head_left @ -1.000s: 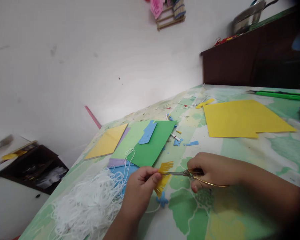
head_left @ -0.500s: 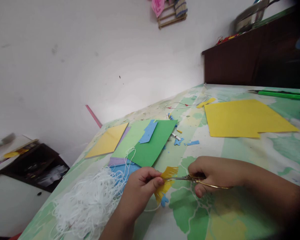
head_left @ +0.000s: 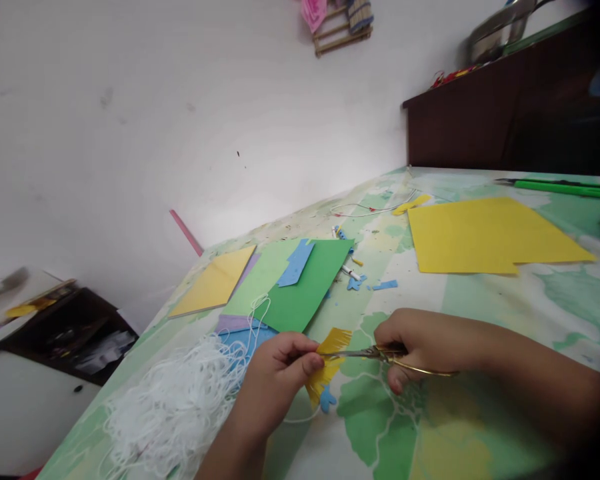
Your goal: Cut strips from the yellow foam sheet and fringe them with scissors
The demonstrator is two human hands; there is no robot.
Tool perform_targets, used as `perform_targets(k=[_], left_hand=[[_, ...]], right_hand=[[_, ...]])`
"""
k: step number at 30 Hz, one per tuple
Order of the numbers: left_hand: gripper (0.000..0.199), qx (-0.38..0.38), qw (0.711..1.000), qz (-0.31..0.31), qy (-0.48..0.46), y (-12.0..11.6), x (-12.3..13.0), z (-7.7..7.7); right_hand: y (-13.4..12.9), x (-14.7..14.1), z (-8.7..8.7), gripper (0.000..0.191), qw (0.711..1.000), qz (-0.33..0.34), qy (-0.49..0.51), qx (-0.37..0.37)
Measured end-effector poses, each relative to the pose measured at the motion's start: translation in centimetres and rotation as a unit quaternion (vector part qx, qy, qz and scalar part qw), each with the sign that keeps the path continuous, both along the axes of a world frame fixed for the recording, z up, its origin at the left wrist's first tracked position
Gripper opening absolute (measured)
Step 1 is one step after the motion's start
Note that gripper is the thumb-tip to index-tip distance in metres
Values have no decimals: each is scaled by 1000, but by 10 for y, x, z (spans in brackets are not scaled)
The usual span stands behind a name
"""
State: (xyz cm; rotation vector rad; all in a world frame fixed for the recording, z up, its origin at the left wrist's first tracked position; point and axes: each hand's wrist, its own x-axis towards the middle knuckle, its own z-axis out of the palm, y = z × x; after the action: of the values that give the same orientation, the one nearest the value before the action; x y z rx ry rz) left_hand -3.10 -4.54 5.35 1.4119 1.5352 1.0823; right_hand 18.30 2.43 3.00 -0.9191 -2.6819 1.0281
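Observation:
My left hand pinches a small piece of yellow paper between thumb and fingers. Narrow slits run along the paper's edge like a fringe. In my right hand is a pair of gold-handled scissors, its fingers through the loops. The blades lie across the yellow paper, their tips close to my left fingertips. Just below the paper sits a small blue cut piece. Left of my left hand spreads a tangled heap of white string.
Green sheets with a blue strip lie beyond my hands, beside a yellow-orange pad. A large yellow sheet and a green cutter lie at the right. Blue scraps are scattered mid-table.
The scissors have moved slightly left, their blades reaching deeper across the yellow paper and looking more closed. My left hand still holds the paper in nearly the same spot.

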Motion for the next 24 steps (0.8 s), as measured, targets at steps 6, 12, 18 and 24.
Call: perform_targets(k=[6, 12, 18, 24], left_hand=[[3, -5, 1000, 1, -17, 0, 0, 0], [3, -7, 1000, 3, -23, -1, 0, 0], [3, 1, 1000, -5, -21, -1, -1, -1], [4, 0, 1000, -4, -21, -1, 0, 0]], right_hand=[[1, -1, 0, 36, 1000, -5, 2, -4], [0, 0, 0, 35, 1000, 2, 2, -16], [-3, 2, 4, 40, 1000, 13, 6, -18], [-4, 2, 5, 41, 1000, 19, 6, -19]])
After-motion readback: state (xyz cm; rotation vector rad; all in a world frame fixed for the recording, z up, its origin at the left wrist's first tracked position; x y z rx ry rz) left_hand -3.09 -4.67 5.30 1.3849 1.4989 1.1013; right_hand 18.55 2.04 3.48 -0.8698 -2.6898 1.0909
